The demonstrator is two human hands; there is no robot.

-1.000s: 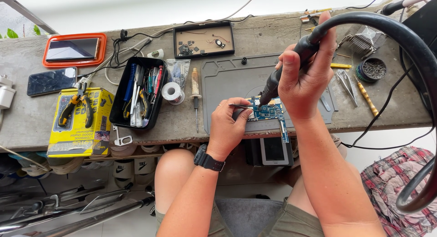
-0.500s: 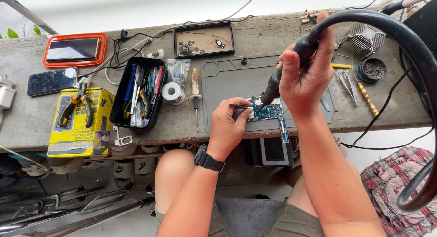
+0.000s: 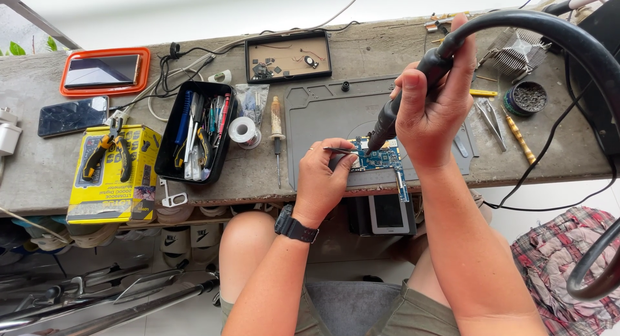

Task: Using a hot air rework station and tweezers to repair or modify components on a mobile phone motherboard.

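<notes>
A person sits at a grey workbench (image 3: pixel 58 174) seen from above, both bare arms reaching up into the middle of the frame. The right hand (image 3: pixel 431 113), right of centre, is closed around the black handle of a hot air tool (image 3: pixel 405 97), whose nozzle slants down and left to a small blue circuit board (image 3: pixel 381 158). A thick black hose (image 3: pixel 549 32) arcs from the handle across the upper right of the frame. The left hand (image 3: pixel 321 184), just below and left of centre, wears a black wristwatch (image 3: pixel 296 228) and pinches thin metal tweezers (image 3: pixel 341 151) whose tips reach the left edge of the circuit board. The board lies at the lower edge of a dark grey work mat (image 3: pixel 323 110), near the front of the bench.

At the left of the mat lie a wooden-handled screwdriver (image 3: pixel 277 132) and a spool of solder wire (image 3: pixel 243 129). Further left, a black tray (image 3: pixel 169 142) holds screwdrivers and pliers. Beside it, a yellow box (image 3: pixel 110 194) has orange-handled pliers (image 3: pixel 110 152) resting on top. In the upper left are an orange-rimmed tray (image 3: pixel 103 52) holding a dark screen, and a phone (image 3: pixel 72 115) below it. A black-framed shallow tray (image 3: pixel 288 55) of small parts sits at top centre. At the upper right are a metal heat sink (image 3: pixel 520 52), a round tin (image 3: pixel 528 98) and more tweezers (image 3: pixel 489 120).
</notes>
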